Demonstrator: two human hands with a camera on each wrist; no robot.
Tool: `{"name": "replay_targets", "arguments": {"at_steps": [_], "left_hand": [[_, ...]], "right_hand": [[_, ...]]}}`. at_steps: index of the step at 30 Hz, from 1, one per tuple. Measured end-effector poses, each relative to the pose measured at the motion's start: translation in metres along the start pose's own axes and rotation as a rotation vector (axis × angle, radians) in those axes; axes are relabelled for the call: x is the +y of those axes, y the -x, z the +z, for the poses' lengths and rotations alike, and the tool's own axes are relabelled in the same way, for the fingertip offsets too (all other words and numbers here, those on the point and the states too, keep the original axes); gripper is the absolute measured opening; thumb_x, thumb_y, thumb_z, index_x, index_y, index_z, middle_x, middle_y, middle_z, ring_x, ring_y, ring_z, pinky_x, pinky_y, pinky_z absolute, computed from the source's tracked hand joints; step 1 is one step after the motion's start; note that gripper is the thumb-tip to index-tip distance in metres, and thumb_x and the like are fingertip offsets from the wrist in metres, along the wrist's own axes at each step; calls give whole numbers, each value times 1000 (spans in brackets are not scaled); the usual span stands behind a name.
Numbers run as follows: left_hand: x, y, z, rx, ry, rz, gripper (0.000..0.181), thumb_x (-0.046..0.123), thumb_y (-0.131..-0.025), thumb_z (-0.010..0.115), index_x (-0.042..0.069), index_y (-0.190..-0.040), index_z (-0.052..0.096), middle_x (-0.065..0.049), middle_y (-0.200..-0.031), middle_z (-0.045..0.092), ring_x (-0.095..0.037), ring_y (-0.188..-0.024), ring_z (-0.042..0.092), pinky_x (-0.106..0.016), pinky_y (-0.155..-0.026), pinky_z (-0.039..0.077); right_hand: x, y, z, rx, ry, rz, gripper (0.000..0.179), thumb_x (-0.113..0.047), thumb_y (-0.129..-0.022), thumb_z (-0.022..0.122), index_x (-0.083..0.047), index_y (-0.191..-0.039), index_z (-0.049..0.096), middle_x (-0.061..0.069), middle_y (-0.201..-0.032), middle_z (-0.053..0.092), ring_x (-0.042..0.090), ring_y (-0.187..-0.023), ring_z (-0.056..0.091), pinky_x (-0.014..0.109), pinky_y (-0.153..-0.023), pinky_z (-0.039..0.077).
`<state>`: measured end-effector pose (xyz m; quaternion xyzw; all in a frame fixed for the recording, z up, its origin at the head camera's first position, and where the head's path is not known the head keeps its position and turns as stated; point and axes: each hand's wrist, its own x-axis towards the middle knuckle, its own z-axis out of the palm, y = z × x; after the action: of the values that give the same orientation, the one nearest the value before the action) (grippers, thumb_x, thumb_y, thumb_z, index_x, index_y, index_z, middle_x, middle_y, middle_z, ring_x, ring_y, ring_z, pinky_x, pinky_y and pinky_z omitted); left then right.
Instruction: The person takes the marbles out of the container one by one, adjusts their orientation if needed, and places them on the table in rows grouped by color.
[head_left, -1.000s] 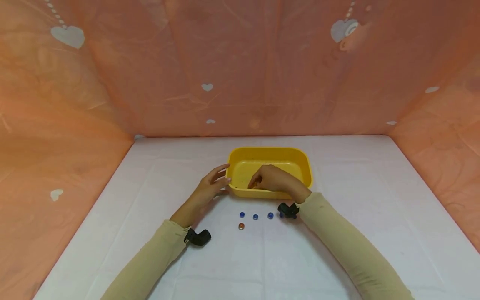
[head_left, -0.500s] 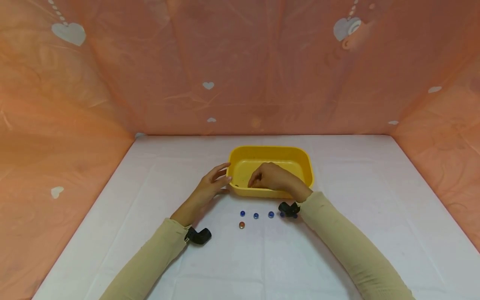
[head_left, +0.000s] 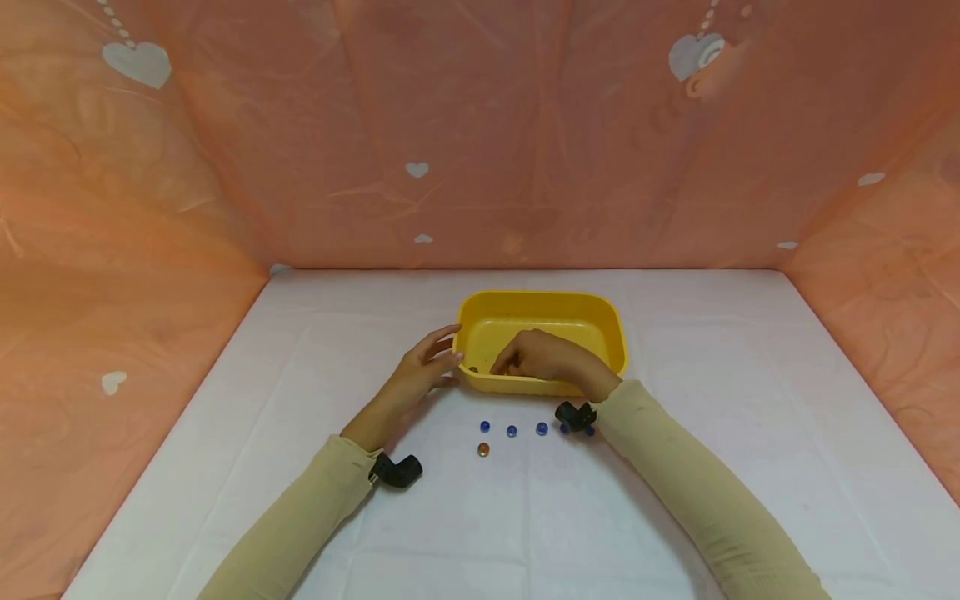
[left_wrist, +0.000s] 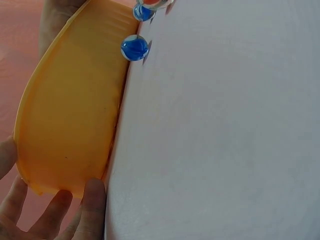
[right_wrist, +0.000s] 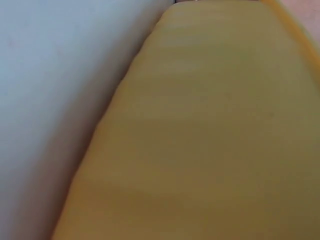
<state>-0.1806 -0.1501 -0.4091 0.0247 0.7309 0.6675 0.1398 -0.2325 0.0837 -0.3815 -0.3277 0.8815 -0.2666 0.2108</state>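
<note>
A yellow plastic tub [head_left: 540, 303] stands on the white-covered table. Spread, lightly bent fingers of my left hand [head_left: 417, 379] touch its left end, as the left wrist view also shows against the outer wall [left_wrist: 70, 100]. Over the near wall reaches my right hand [head_left: 542, 354], its fingers bent down inside the tub. The near wall hides those fingertips, so whether they pinch anything cannot be seen. Left of them a small brownish marble [head_left: 473, 369] lies in the tub's near left corner. Only the tub's outer wall [right_wrist: 200, 125] fills most of the right wrist view.
In front of the tub, several blue marbles [head_left: 512, 431] lie in a row, the rightmost partly behind the right wrist's black camera [head_left: 576, 416]. An orange-brown marble [head_left: 483, 450] lies nearer. Orange sheeting [head_left: 510, 133] with hearts encloses the table's back and sides.
My right hand has shifted slightly left inside the tub. The brownish marble in the near left corner shows more clearly now. My left hand stays at the tub's left end.
</note>
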Motion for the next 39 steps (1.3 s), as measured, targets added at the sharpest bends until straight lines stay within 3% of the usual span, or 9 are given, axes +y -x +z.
{"name": "replay_targets", "arguments": {"at_steps": [7,15,19,33,39], "left_hand": [[0,1,0,-4,-8,-3,54,21,-101,59,24,-152,40,-11,-158,36,-27,-121,57,-39,-99,56],[0,0,0,-6,-16,-8,54,21,-102,58,25,-152,39,-11,-159,35,-27,-123,56,-38,-99,56],[0,0,1,-5,-16,-13,54,22,-102,58,25,-152,39,-11,-159,35,-29,-126,55,-39,-100,55],[0,1,1,5,-16,-16,54,21,-101,58,25,-152,39,-12,-159,35,-29,-125,55,-41,-100,55],[-1,0,2,-1,-29,1,53,19,-103,55,23,-153,38,-14,-160,34,-31,-126,54,-40,-101,54]], "right_hand": [[1,-2,0,-12,-21,-44,26,-3,-93,61,-16,-105,80,-2,-93,74,11,-74,56,20,-63,44],[2,2,-2,123,-81,14,9,-24,-90,74,-25,-98,79,-9,-89,74,14,-74,56,26,-70,48],[1,4,-4,170,-97,32,13,-30,-88,76,-25,-100,79,-7,-86,71,18,-76,56,28,-70,48],[-3,15,-11,318,-118,24,21,-29,-86,79,-22,-105,78,-5,-100,74,18,-78,53,27,-67,46],[-11,28,-14,380,-167,24,20,-32,-87,78,-21,-103,78,-1,-82,63,19,-74,52,27,-63,43]]}}
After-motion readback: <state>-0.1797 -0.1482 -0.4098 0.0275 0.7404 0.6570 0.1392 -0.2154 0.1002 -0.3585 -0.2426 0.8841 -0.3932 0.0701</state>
